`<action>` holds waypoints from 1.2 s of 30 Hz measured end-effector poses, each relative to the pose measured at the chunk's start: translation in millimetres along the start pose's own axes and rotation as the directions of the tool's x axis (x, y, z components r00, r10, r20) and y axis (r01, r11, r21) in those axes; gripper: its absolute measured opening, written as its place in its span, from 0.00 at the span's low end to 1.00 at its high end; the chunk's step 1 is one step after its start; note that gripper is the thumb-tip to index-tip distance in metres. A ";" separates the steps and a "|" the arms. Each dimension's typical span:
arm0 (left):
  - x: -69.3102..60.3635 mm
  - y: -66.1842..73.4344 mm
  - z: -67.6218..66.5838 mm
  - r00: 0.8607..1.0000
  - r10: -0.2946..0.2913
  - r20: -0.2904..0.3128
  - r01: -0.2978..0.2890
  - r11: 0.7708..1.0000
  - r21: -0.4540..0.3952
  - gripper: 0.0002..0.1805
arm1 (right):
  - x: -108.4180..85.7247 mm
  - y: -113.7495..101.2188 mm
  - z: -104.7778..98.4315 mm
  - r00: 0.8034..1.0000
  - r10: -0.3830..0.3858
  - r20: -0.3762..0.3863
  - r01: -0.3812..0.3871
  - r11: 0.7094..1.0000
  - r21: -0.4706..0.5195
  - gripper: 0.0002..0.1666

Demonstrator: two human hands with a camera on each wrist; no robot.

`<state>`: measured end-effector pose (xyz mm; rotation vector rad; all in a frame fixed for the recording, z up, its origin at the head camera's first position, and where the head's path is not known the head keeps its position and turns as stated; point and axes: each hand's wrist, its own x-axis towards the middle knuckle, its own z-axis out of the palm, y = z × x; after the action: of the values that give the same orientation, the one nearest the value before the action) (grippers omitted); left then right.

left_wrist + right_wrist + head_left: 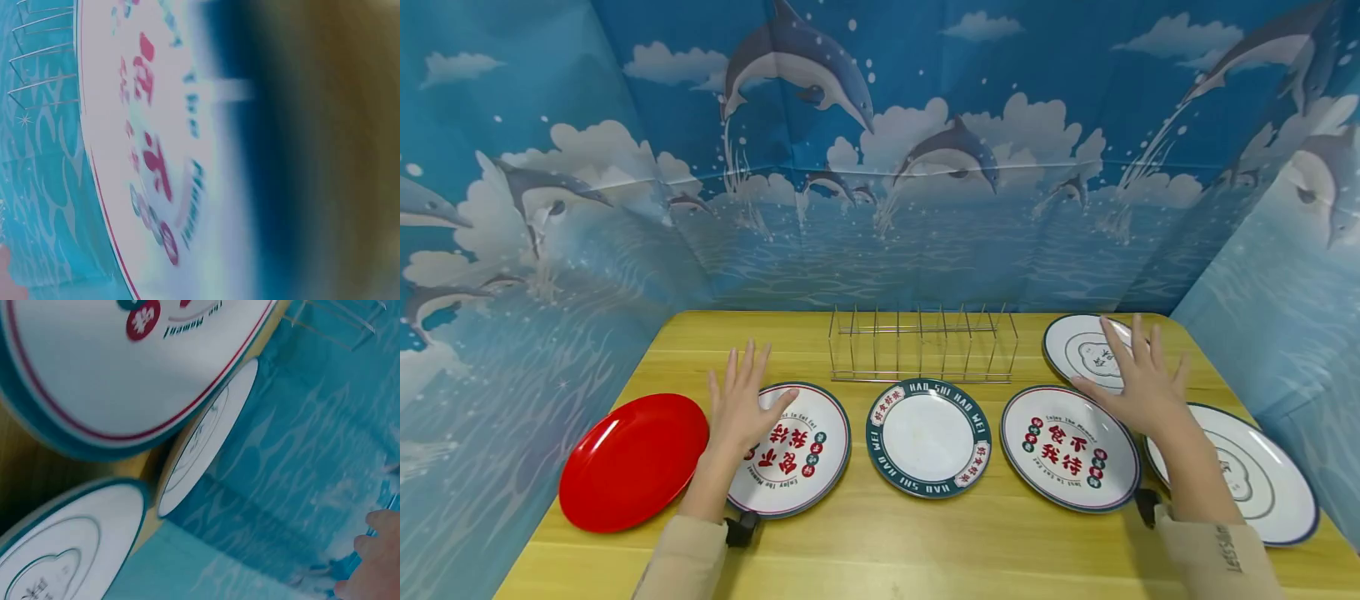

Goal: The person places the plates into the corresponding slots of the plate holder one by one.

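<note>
My left hand (744, 417), fingers spread and straight, hovers over the left edge of a white plate with red characters (820, 417). On the right, my right hand (1146, 387) is likewise spread, above the gap between a second red-lettered plate (1067, 450) and a white plate with a grey outline pattern (1075, 342). Neither hand holds anything. Between them lies a plate with a green lettered rim (928, 437). In the right wrist view my fingers (381, 556) show at the lower right corner.
A red oval plate (632, 462) lies at the table's left. At the back stands a wire rack (921, 342) with upright dividers. A larger outline-patterned plate (1270, 483) sits at the right, partly behind my forearm. Dolphin-printed cloth (925, 242) surrounds the wooden table (910, 550).
</note>
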<state>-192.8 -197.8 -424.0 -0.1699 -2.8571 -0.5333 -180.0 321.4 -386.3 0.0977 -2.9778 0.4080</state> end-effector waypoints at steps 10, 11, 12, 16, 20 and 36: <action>20.8 5.6 -3.4 0.991 -0.112 -0.078 0.030 0.738 -0.674 0.41 | -38.9 61.2 -16.1 0.971 0.133 -0.199 -0.071 0.954 0.292 0.53; 22.5 5.5 -3.4 0.991 -0.116 -0.070 0.034 0.709 -0.704 0.41 | -43.5 70.7 -14.4 0.966 0.156 -0.206 -0.085 0.944 0.318 0.54; 24.0 5.6 -3.5 0.991 -0.120 -0.060 0.038 0.682 -0.730 0.40 | -47.5 82.5 -11.0 0.961 0.173 -0.215 -0.092 0.935 0.343 0.55; 29.6 6.0 -1.5 0.994 -0.107 -0.024 0.047 0.609 -0.791 0.40 | -59.9 150.9 21.2 0.917 0.306 -0.257 -0.163 0.874 0.457 0.56; 35.3 8.6 1.5 0.993 -0.110 0.036 0.086 0.499 -0.862 0.39 | -75.9 209.8 50.5 0.844 0.469 -0.260 -0.254 0.777 0.576 0.57; 53.9 17.2 19.2 0.966 -0.164 0.200 0.219 0.111 -0.969 0.37 | -132.3 223.5 58.2 0.670 0.742 0.028 -0.479 0.403 0.780 0.53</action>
<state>-246.1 -170.9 -422.4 0.0101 -1.9343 -2.4663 -74.8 526.6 -519.4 -0.9626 -2.1735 1.5392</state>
